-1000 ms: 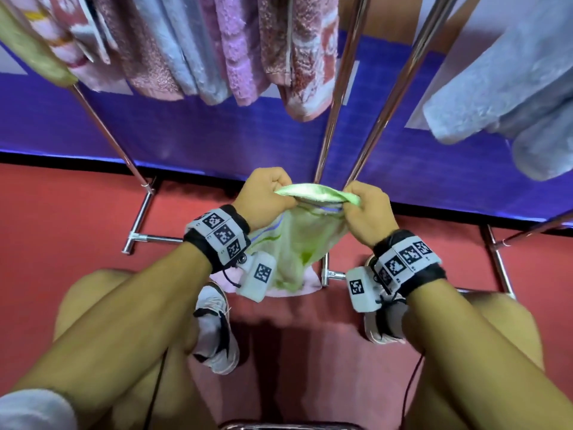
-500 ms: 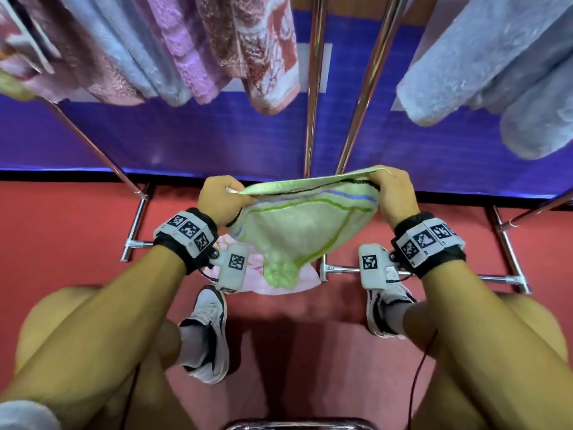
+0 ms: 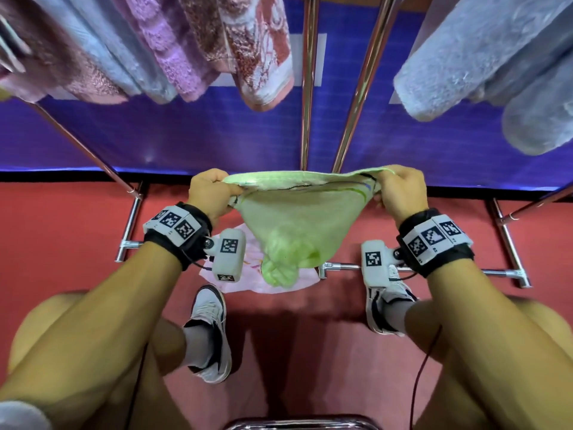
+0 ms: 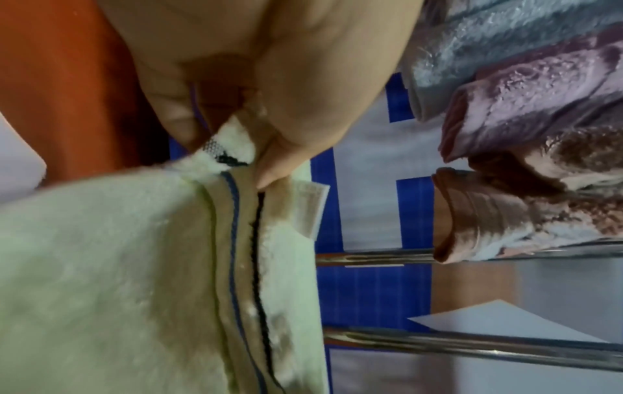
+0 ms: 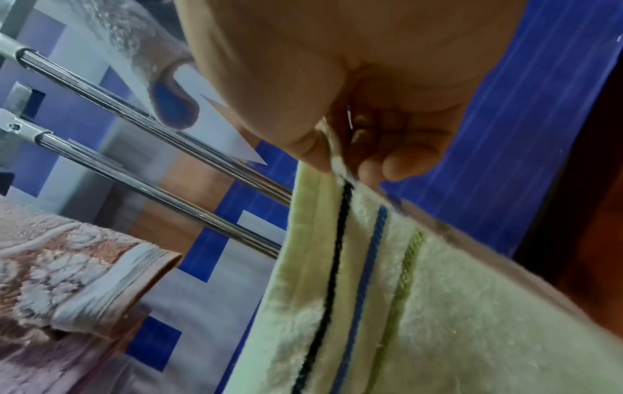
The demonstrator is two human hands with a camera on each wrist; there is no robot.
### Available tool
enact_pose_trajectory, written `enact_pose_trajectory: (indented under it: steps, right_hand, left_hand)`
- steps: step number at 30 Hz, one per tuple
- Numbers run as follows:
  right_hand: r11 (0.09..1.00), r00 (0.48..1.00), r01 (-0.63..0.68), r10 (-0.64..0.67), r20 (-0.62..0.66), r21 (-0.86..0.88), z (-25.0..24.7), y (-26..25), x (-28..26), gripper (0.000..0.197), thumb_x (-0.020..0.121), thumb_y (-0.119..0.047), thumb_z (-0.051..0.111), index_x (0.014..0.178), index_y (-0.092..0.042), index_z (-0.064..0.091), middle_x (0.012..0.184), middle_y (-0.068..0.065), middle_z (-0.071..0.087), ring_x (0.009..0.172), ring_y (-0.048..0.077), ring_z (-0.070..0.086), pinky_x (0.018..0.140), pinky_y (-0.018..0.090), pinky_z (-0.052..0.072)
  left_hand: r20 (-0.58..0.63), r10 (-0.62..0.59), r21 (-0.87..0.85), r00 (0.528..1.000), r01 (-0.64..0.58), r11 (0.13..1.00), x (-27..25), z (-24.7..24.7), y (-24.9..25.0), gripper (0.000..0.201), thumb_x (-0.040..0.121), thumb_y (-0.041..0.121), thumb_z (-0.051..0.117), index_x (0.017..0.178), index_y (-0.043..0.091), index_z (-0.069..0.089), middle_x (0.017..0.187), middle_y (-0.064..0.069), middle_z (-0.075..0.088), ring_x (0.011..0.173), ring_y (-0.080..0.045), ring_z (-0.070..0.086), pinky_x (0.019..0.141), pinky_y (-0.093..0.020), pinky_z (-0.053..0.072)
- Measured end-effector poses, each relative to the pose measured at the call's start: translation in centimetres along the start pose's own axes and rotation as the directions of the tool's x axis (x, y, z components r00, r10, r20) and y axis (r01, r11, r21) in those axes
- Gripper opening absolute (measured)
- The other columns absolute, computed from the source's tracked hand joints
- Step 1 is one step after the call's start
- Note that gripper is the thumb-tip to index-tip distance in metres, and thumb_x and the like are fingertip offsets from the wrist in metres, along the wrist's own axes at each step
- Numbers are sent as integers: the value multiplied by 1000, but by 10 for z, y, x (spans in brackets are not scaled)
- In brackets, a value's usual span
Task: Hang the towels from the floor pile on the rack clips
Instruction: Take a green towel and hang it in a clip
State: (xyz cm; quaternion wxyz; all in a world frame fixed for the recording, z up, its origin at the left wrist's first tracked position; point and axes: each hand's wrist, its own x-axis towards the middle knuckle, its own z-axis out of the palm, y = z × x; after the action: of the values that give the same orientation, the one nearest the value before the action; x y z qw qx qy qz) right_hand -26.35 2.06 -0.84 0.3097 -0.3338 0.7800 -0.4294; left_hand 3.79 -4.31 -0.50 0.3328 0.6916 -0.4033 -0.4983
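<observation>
Left hand: my left hand (image 3: 208, 193) pinches one top corner of the green towel (image 3: 297, 225), thumb and fingers curled tight on the hem.
Right hand: my right hand (image 3: 400, 193) grips the opposite corner the same way, so the top edge is stretched between the two.
Green towel: held off the floor, in front of the rack poles (image 3: 356, 88) and below the hung towels; its lower end sags bunched over the pink towel (image 3: 248, 274).
Done: by my count five towels (image 3: 254, 41) hang left of the rack poles and at least two pale blue towels (image 3: 483, 51) right of them.
Left: one towel in hand not yet clipped; one pink towel visible on the floor (image 3: 62, 228) beneath it.
Clips: out of view, so I cannot count them.
</observation>
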Motion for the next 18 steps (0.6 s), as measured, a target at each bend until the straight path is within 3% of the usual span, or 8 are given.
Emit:
enact_pose_trajectory:
  steps: [1,3,6,8,10,13,16,18]
  right_hand:
    - [1000,1000,0,-1,20,26,3,0,-1,23,64,-32,56,81,-23,70,55,2,63,57,24,60,61,41,52]
    - [999,995,26,-27,91,19,11,-4,-8,42,69,-29,64,111,-32,62,54,2,63,55,21,60,62,36,49]
    - [999,943,33,-41,331,29,27,-13,-28,44,87,-6,57,127,-20,46,56,8,60,42,15,56,44,24,43]
    - [995,896,8,-52,440,102,33,-22,-42,39,90,3,47,124,-16,43,56,11,60,37,14,53,36,20,37]
    - [980,881,38,-125,457,195,37,-31,-50,35,90,6,41,117,-16,45,53,8,60,38,15,52,37,20,37]
    - [953,856,110,-235,460,281,45,-43,-57,24,91,6,40,96,-16,46,52,7,58,42,18,53,40,22,40]
    - [939,817,169,-304,490,301,57,-46,-60,19,87,7,46,83,-11,48,62,23,57,54,25,58,45,25,44]
    - [934,800,192,-327,503,302,58,-45,-56,11,76,2,51,82,-7,52,69,35,57,61,30,58,53,30,46]
  left_hand:
    - [39,-8,-25,999,9,1000,-3,4,1,36,73,-9,73,62,18,52,52,-4,52,49,-16,49,47,-22,41]
    - [185,-29,-76,982,44,996,-12,13,4,31,80,-5,71,66,16,52,53,-4,55,50,-18,53,50,-27,46]
    - [361,-58,-137,931,114,984,-28,25,7,18,89,4,67,78,13,56,59,-5,60,57,-20,58,70,-40,52]
    - [400,-52,-150,915,121,981,-34,31,9,14,91,4,64,81,10,57,68,-9,63,66,-23,61,79,-47,53]
    - [406,-22,-178,914,103,979,-39,37,14,7,92,1,62,87,6,60,86,-18,62,81,-29,60,84,-51,52]
    - [401,52,-242,915,51,969,-43,44,22,12,91,-5,59,100,2,63,94,-19,64,86,-30,63,81,-42,56]
    - [460,112,-238,881,1,971,-51,48,26,22,90,-8,59,107,5,67,96,-14,70,86,-25,68,85,-37,57]
    - [453,146,-225,879,-45,973,-54,50,28,25,87,-8,62,102,10,69,92,-9,73,83,-21,70,83,-35,58]
